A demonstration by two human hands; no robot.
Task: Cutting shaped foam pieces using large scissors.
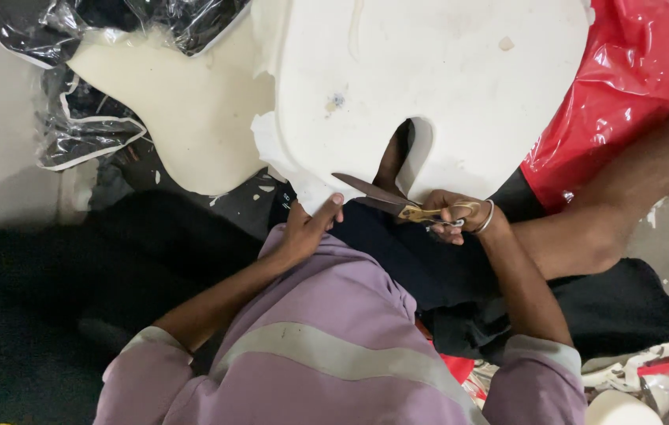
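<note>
A large white foam slab [429, 86] with a rounded notch in its near edge lies across my lap. My left hand [307, 228] pinches the slab's ragged near edge, thumb on top. My right hand [448, 212], a bangle on its wrist, grips a pair of scissors [385, 201] by the golden handles. The blades point left, parted, at the foam's edge beside the notch. My lilac shirt fills the lower middle of the view.
A second cream foam piece [185, 110] lies at the left under the slab. Black items wrapped in clear plastic [74, 118] sit at the upper left, red plastic sheeting [633, 86] at the upper right. Dark fabric [74, 275] covers the floor; scraps lie at the lower right.
</note>
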